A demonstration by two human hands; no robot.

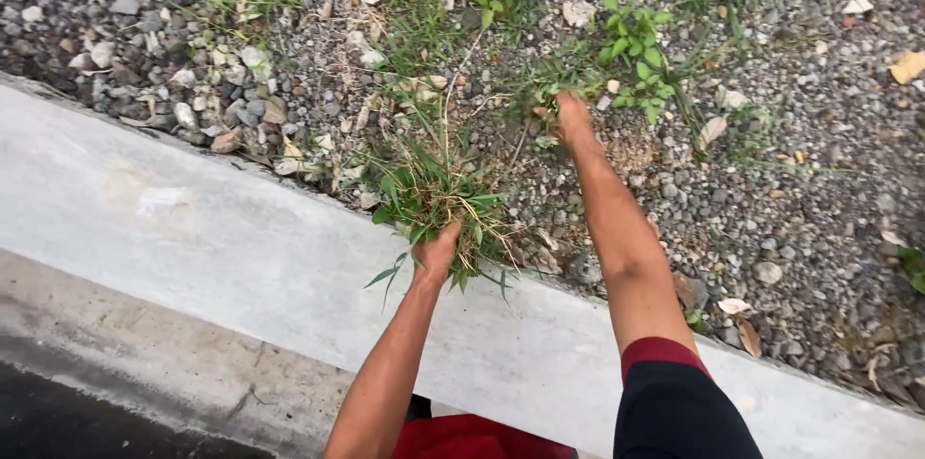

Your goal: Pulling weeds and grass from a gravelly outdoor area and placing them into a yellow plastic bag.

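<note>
Two bare hands pull weeds from a gravel bed beside a concrete curb.

A bunch of uprooted green grass with pale dry stalks (pixel 438 199) sits at the gravel's edge, just over the pale grey concrete curb (pixel 222 247); the left hand (pixel 436 255) has its fingers closed around the base of the bunch. Farther into the grey gravel bed (pixel 800 209), the right hand (pixel 570 117) reaches down among thin rooted grass stems (pixel 540 93), fingers curled on them, near a low broad-leaved green weed (pixel 641 64). Whitish stones (pixel 183 83) lie along the bed's left part.
</note>
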